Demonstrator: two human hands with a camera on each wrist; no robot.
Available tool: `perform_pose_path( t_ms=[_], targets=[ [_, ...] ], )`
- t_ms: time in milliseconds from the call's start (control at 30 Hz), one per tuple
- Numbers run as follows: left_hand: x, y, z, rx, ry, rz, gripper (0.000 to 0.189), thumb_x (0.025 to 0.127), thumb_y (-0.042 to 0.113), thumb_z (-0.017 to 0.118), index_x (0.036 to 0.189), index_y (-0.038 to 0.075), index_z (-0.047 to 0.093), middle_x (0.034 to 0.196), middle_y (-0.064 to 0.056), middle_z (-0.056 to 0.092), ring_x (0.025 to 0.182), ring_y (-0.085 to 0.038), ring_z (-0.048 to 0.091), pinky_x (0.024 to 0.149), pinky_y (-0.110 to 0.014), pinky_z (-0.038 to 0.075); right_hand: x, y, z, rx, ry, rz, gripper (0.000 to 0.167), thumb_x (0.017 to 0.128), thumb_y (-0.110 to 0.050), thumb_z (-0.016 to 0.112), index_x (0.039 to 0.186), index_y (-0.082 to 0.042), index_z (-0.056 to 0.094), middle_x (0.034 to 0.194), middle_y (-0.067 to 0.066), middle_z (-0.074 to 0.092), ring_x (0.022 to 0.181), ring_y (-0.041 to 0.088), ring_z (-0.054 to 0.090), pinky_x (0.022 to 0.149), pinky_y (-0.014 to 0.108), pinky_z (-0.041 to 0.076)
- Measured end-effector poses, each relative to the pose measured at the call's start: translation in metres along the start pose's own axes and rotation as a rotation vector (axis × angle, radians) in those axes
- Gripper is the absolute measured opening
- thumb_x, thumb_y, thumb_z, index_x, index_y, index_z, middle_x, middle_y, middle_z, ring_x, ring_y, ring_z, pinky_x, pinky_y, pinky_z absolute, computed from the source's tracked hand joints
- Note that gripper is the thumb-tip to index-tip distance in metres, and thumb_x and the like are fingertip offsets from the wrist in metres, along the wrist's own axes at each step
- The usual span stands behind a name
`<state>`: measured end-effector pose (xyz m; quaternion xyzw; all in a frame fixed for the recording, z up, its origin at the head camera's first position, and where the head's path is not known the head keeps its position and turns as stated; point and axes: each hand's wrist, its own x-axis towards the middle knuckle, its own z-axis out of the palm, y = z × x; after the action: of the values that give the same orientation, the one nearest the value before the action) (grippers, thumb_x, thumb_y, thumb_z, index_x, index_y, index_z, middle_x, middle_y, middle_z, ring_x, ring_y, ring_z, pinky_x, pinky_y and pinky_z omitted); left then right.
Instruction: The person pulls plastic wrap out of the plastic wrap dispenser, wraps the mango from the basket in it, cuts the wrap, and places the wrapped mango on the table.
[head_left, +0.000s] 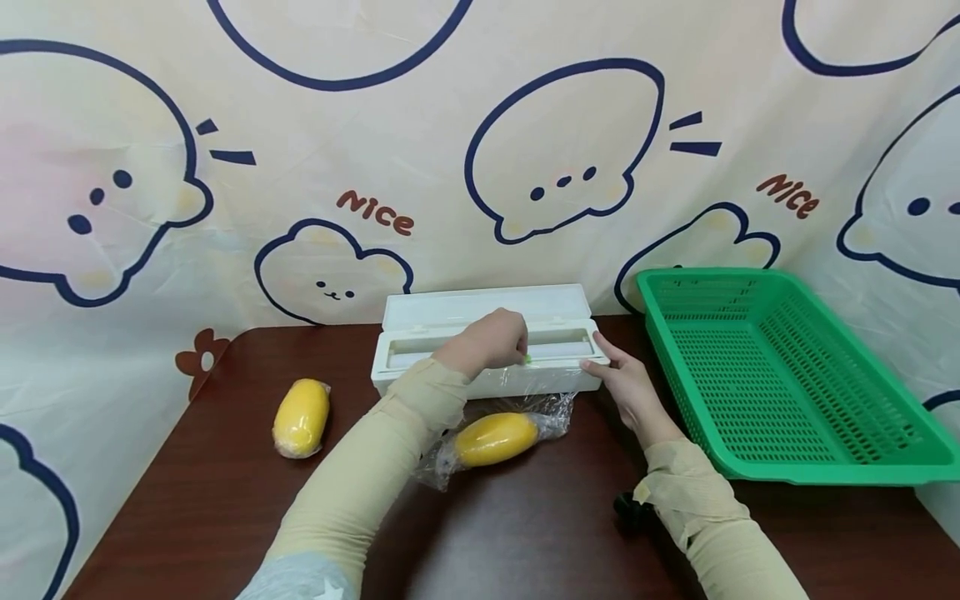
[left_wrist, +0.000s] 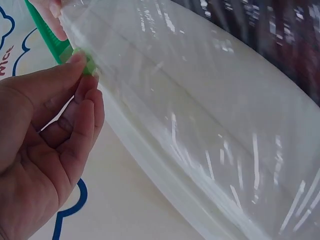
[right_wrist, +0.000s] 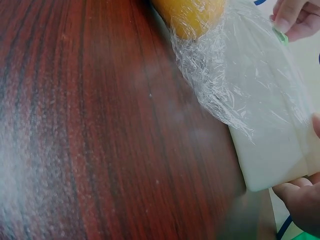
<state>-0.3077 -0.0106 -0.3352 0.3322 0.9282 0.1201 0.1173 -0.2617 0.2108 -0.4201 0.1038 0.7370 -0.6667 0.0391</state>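
Observation:
A white cling film dispenser box [head_left: 480,383] stands against the back wall with its lid [head_left: 487,307] raised. My left hand [head_left: 487,342] pinches a small green slide cutter [left_wrist: 90,65] at the box's front rim, toward the right side. Around the right end of the box, my right hand [head_left: 630,387] grips with the thumb on the front. Clear cling film [left_wrist: 225,110] drapes over the front face and runs down to a yellow oval fruit [head_left: 495,439], which lies loosely wrapped before the box. Its exact kind is unclear.
Another yellow fruit [head_left: 302,418], wrapped tightly in film, lies on the dark wooden table [head_left: 540,542] to the left. On the right, a green plastic basket [head_left: 675,392] stands close to my right hand. A patterned cloth [head_left: 442,258] hangs behind the table.

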Motion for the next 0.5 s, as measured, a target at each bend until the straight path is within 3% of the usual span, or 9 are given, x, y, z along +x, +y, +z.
perform_pose_path(
  t_ms=[267,500],
  targets=[
    [-0.009,-0.011,0.003,-0.016,0.032,0.017,0.008,0.094,0.010,0.075,0.089,0.006,0.080,0.085,-0.003,0.074,0.074,-0.015,0.063,0.076,-0.032,0.054,-0.001,0.000,0.002,0.004,-0.010,-0.005,0.064,0.103,-0.007,0.062,0.159,-0.014,0.032,0.167,0.010,0.021,0.153,0.025,0.013,0.121,0.040,0.020],
    [-0.014,-0.016,0.000,-0.017,0.036,0.013,0.007,0.094,0.009,0.074,0.091,0.005,0.080,0.087,-0.004,0.074,0.076,-0.015,0.064,0.077,-0.032,0.054,-0.001,-0.001,0.000,0.017,-0.002,-0.004,0.063,0.103,-0.007,0.062,0.158,-0.013,0.033,0.166,0.008,0.021,0.153,0.023,0.013,0.121,0.039,0.020]
  ],
)
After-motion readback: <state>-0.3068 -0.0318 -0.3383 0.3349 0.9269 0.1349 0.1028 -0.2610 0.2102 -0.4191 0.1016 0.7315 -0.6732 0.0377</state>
